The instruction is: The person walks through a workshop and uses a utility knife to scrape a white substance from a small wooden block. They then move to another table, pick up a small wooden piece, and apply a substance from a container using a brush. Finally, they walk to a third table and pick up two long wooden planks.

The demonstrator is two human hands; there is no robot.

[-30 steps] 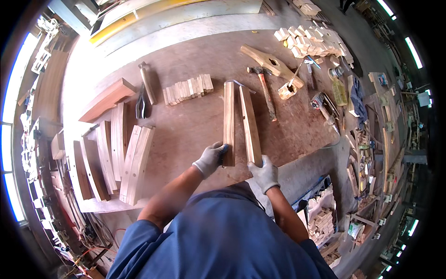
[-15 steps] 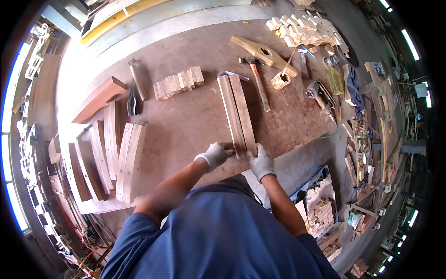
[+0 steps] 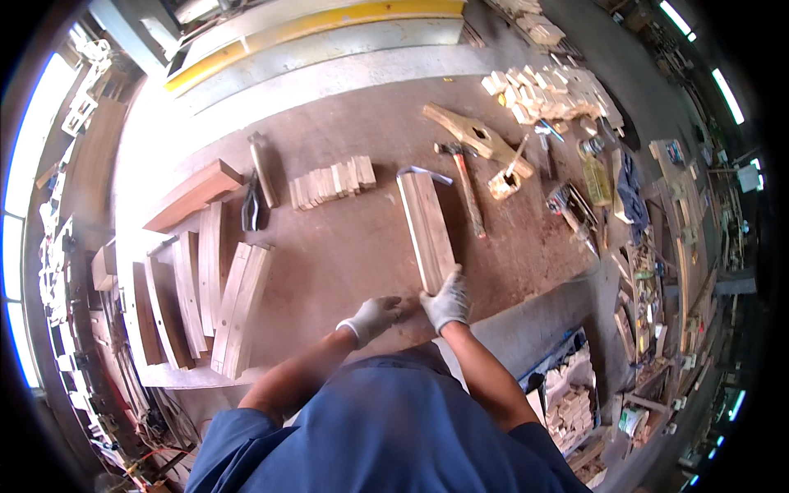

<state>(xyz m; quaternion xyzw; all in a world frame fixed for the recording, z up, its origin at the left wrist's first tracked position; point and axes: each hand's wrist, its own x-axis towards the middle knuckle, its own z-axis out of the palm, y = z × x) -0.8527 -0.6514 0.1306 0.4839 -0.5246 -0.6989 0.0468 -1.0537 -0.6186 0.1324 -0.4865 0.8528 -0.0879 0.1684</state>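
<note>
Two long wooden bars (image 3: 427, 234) lie side by side on the brown worktable, pointing away from me. My right hand (image 3: 448, 302), in a pale work glove, is closed around their near end. My left hand (image 3: 374, 319), gloved too, rests just left of that end, apart from the wood, its fingers stretched out and holding nothing. A thin metal angled tool (image 3: 442, 177) pokes out at the bars' far end. To their right lies a hammer (image 3: 469, 191) with a worn reddish handle.
On the left lie several curved wooden pieces (image 3: 244, 308), a thick reddish block (image 3: 197, 195), pliers (image 3: 251, 205) and another hammer (image 3: 264, 171). Small wood slips (image 3: 333, 182) stand in a row mid-table. A carved timber (image 3: 472, 135), a power tool (image 3: 573, 215) and stacked blocks (image 3: 551, 93) are at the right.
My left hand has come off the bars' near end and drawn back left. The gap between the two bars has closed. The right hand stays at the near end, and the view has shifted.
</note>
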